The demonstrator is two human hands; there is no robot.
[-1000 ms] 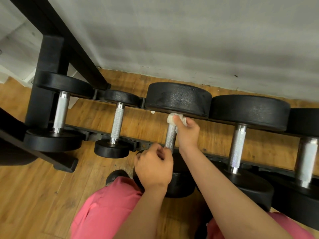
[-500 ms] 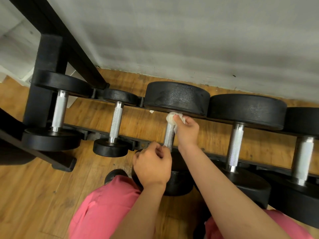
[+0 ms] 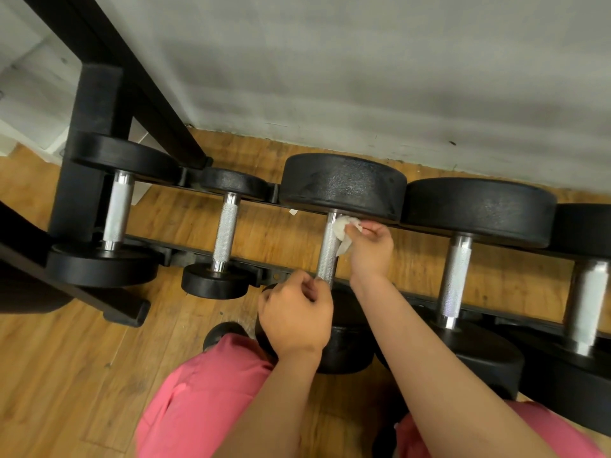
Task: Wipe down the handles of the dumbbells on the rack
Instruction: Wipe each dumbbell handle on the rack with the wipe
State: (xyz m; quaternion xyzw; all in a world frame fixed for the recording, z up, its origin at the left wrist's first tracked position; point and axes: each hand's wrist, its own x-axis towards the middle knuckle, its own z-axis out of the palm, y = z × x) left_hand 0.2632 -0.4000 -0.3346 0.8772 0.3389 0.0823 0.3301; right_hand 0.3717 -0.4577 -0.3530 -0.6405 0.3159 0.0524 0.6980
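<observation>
Several black dumbbells with knurled silver handles lie across a low black rack [image 3: 277, 274]. My right hand [image 3: 370, 249] pinches a crumpled white wipe [image 3: 344, 231] against the far end of the middle dumbbell's handle [image 3: 327, 256], just under its big far head [image 3: 344, 186]. My left hand [image 3: 297, 312] is closed around the near end of that same handle, hiding part of the near head. Other handles stand to the left [image 3: 225, 233], far left [image 3: 117, 213] and right [image 3: 458, 279].
A grey wall [image 3: 363, 67] runs right behind the rack. A black slanted frame [image 3: 132, 71] and its post rise at the left. Wooden floor [image 3: 66, 375] lies below. My pink-trousered knees [image 3: 205, 401] are close to the rack's front.
My right hand has shifted to the right side of the handle, with the wipe now beside the bar instead of over its top. My left hand stays put.
</observation>
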